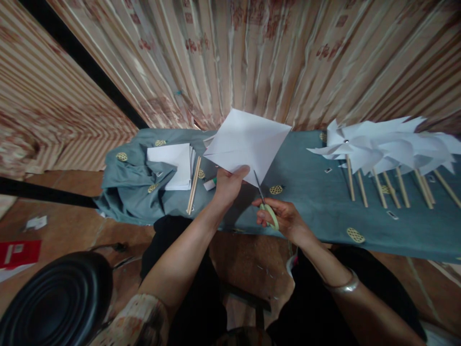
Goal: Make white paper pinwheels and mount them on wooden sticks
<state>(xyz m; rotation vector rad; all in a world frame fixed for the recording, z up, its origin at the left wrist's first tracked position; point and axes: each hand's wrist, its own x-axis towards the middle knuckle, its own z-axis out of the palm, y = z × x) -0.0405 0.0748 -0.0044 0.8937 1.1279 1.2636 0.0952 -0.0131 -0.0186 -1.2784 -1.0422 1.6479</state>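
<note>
My left hand point(230, 185) pinches a square white paper sheet point(252, 137) near its lower edge, thumb on top. The sheet is held above the cloth, turned like a diamond, with a faint line across its left part. In my right hand point(283, 216) is a pair of scissors point(269, 214) with pale green handles, fingers through the loops. The blades meet the sheet at its lowest corner and point toward its middle. Left of my left hand lie thin wooden sticks point(194, 185) and a stack of white paper point(173, 166). A small white-and-green item point(210, 183) is partly hidden behind my wrist.
Several white paper pinwheels point(389, 144) on wooden sticks lie at the right of the grey-green cloth point(302, 178). A pleated curtain point(245, 57) hangs behind. A round black object point(57, 300) stands at lower left, near a red item point(19, 253) on the floor.
</note>
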